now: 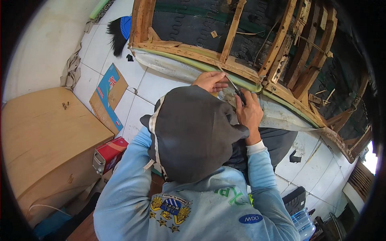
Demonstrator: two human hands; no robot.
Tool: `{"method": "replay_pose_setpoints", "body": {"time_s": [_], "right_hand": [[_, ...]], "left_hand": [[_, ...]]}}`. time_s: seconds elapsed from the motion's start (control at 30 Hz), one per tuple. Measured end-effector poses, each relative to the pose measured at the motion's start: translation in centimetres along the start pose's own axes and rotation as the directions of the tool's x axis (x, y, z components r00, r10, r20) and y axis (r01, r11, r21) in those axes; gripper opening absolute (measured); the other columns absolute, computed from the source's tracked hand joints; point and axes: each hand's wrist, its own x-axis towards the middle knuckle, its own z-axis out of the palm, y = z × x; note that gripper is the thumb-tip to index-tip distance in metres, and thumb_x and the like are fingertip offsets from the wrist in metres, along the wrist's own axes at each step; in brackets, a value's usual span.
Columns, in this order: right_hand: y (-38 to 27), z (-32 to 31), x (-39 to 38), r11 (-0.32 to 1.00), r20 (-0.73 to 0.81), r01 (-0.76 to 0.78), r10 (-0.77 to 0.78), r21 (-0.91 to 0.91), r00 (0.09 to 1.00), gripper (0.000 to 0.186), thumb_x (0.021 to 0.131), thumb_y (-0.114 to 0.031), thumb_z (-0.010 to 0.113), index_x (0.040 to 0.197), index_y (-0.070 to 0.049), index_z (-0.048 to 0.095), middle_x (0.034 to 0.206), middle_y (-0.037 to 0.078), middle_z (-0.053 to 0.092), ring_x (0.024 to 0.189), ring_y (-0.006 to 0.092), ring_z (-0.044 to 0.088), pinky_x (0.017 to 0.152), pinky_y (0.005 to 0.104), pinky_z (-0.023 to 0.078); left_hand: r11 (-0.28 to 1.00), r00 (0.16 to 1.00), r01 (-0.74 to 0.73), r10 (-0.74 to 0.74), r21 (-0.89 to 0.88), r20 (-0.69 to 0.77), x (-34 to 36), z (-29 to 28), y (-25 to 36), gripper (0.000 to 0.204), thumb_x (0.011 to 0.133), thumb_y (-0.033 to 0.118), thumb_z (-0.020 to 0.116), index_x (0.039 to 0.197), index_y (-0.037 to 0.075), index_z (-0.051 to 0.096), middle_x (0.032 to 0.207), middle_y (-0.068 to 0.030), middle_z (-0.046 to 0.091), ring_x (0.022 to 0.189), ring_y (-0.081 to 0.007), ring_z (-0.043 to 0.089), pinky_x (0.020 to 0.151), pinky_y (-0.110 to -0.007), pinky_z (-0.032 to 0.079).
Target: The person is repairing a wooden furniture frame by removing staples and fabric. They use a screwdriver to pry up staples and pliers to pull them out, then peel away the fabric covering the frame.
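Note:
In my right hand (250, 112) is a slim metal tool with a black handle (241, 95); its exact kind is not plain. The tool's shaft points up and left toward the lower rail of a wooden furniture frame (193, 52). My left hand (210, 81) is beside the shaft, its fingers loosely extended and slightly apart, with nothing visible held in them. Both hands are in front of the frame's pale green padded edge (241, 81). Whitish printed cloth (277, 112) hangs loose along that edge. A dark cap covers part of the view just below the hands.
Dark lining and wavy springs (177, 24) show inside the frame. On the left are a wooden cabinet (48, 140), a red can (110, 154), a piece of blue and brown cardboard (108, 96) and a black-bristled brush (118, 36). A black scrap (295, 156) lies on the white tiles at right.

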Motion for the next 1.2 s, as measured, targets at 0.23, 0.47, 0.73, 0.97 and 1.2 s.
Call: {"method": "replay_pose_setpoints", "body": {"time_s": [0.23, 0.47, 0.73, 0.97, 1.2], "right_hand": [[2.2, 0.7, 1.0, 0.996, 0.089, 0.008, -0.015, 0.085, 0.996, 0.028, 0.098, -0.029, 0.079, 0.123, -0.015, 0.074, 0.111, 0.012, 0.072, 0.095, 0.0393, 0.074, 0.076, 0.0472, 0.059], [3.2, 2.0, 1.3, 0.997, 0.034, 0.051, -0.053, 0.058, 0.998, 0.03, 0.103, -0.033, 0.075, 0.124, -0.011, 0.073, 0.088, 0.011, 0.067, 0.074, 0.0303, 0.07, 0.067, 0.0435, 0.057], [5.4, 3.3, 1.5, -0.349, 0.909, -0.927, -0.328, 0.135, 0.256, 0.055, 0.116, -0.061, 0.046, 0.118, -0.01, 0.068, 0.066, -0.009, 0.042, 0.051, 0.0065, 0.04, 0.042, 0.0253, 0.027], [-0.6, 2.5, -0.8, -0.034, 0.904, -0.903, 0.005, 0.428, 0.428, 0.059, 0.118, -0.058, 0.039, 0.119, -0.007, 0.068, 0.067, -0.004, 0.048, 0.052, 0.0109, 0.047, 0.05, 0.0283, 0.042], [0.2, 2.1, -0.8, 0.871, 0.244, -0.174, 0.064, 0.46, 0.968, 0.029, 0.102, -0.017, 0.074, 0.124, 0.002, 0.07, 0.098, 0.021, 0.073, 0.082, 0.0341, 0.071, 0.075, 0.0453, 0.056]], "left_hand": [[1.0, 0.999, 0.02, -0.021, -0.01, -0.03, 0.7, 0.0, 0.2, 0.038, 0.113, 0.043, 0.065, 0.136, 0.013, 0.069, 0.131, -0.0025, 0.076, 0.113, -0.0126, 0.072, 0.094, -0.029, 0.055], [1.0, 0.998, 0.005, -0.005, 0.007, -0.069, 0.4, 0.3, 0.3, 0.038, 0.111, 0.045, 0.068, 0.134, 0.014, 0.071, 0.123, -0.0004, 0.078, 0.108, -0.0111, 0.073, 0.091, -0.028, 0.056], [0.995, 0.995, -0.091, 0.089, -0.035, -0.048, 0.3, 0.2, 0.8, 0.033, 0.112, 0.04, 0.067, 0.123, 0.011, 0.076, 0.117, -0.0012, 0.079, 0.103, -0.0107, 0.073, 0.089, -0.029, 0.058], [0.906, 0.932, -0.363, 0.354, -0.22, -0.079, 0.3, -2.5, 3.8, 0.037, 0.115, 0.041, 0.06, 0.126, 0.008, 0.073, 0.11, -0.0035, 0.077, 0.102, -0.016, 0.072, 0.088, -0.035, 0.058], [0.784, 0.833, -0.516, 0.367, -0.345, -0.414, -2.2, -7.0, 7.1, 0.052, 0.115, 0.054, 0.053, 0.13, 0.007, 0.07, 0.111, -0.0067, 0.075, 0.104, -0.0177, 0.071, 0.089, -0.036, 0.057]]}}
